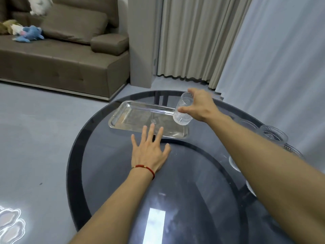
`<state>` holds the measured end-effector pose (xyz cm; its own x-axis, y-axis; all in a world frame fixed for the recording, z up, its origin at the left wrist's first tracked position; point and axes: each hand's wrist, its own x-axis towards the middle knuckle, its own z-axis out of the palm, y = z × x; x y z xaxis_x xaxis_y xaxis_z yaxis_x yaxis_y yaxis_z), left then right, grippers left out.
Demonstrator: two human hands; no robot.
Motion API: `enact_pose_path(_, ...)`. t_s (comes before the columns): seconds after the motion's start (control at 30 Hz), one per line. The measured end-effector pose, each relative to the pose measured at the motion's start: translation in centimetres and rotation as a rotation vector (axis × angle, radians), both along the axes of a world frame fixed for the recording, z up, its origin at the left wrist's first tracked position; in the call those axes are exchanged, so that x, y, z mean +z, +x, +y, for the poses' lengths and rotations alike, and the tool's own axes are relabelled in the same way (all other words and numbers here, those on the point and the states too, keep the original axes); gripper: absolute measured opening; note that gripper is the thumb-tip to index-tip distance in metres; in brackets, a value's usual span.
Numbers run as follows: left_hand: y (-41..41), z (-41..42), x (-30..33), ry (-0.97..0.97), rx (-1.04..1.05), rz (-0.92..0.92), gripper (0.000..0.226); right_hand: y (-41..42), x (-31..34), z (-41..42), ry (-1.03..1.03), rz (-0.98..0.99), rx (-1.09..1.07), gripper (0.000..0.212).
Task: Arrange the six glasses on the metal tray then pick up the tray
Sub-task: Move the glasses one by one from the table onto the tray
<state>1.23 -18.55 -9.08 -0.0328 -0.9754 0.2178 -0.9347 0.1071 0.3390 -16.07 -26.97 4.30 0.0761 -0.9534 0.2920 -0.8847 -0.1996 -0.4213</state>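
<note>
- One clear ribbed glass point(182, 110) is held in the right hand point(200, 105), whose grip closes around its side, thumb on the near face and fingers behind; the glass tilts, rim up and away, base down toward the tray.
- The glass hangs above the right end of the metal tray point(123, 118), and no contact between base and tray can be confirmed.
- The tray lies flat on the far part of the dark round glass desk point(109, 173), long side running left to right, with nothing standing on its floor.
- The left hand point(149, 152) rests palm down on the desk just in front of the tray, its grip wide open with fingers spread, fingertips reaching the tray's near rim; a red cord bracelet point(146, 168) circles the wrist.
- Several more glasses point(273, 135) stand on the right side of the desk, well apart from the tray and partly hidden behind the right forearm, so their exact count cannot be told.
- Beyond the desk are a brown sofa point(61, 59) with soft toys point(29, 33) and pale curtains point(193, 37).
</note>
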Motion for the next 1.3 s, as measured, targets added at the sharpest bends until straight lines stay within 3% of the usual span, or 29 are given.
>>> enact_pose_path(0.3,0.0,-0.4,-0.7,0.001,-0.001,-0.017,0.06,2.1,-3.0,-7.0,0.14,0.087,-0.013,0.075)
enact_pose_path(0.57,-0.1,-0.4,-0.6,-0.055,0.005,0.002,0.055,2.4,-4.4,-8.7,0.139,0.139,-0.04,0.064)
enact_pose_path(0.7,-0.1,-0.5,-0.5,-0.054,0.003,-0.001,0.056,2.4,-4.6,-8.3,0.144,0.147,-0.038,0.074)
enact_pose_path(0.77,0.0,-0.6,-0.4,-0.039,-0.003,0.002,0.058,2.5,-4.7,-6.7,0.104,0.152,-0.049,0.078)
enact_pose_path(0.87,0.2,-0.7,-0.3,-0.019,-0.01,0.031,0.06,2.0,-5.0,-2.1,0.001,0.14,-0.061,0.064)
enact_pose_path(0.97,0.5,-0.5,-0.5,-0.014,-0.043,0.044,0.06,-0.1,-5.2,3.6,-0.041,0.256,-0.111,0.047)
enact_pose_path(1.1,0.9,0.2,-0.3,0.01,-0.11,0.081,0.065,-4.5,-4.0,10.4,0.028,0.471,-0.277,0.045)
enact_pose_path(1.3,0.5,4.6,0.0,0.056,-0.127,0.026,0.068,-8.8,-2.1,14.9,0.334,0.733,-0.554,0.083)
